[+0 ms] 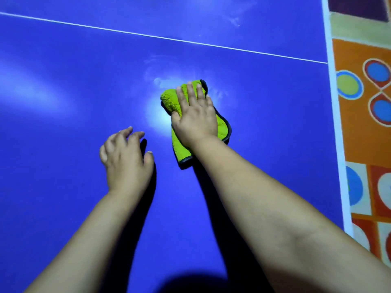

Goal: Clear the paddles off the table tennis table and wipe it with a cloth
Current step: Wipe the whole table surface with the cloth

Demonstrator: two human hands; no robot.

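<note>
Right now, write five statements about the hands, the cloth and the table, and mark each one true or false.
1. The right hand lies flat on the cloth. True.
2. The cloth is red. False: it is green with a dark edge.
3. The left hand holds a paddle. False: it holds nothing.
4. A white line crosses the table beyond the cloth. True.
5. The patterned floor shows to the left of the table. False: it shows to the right.
</note>
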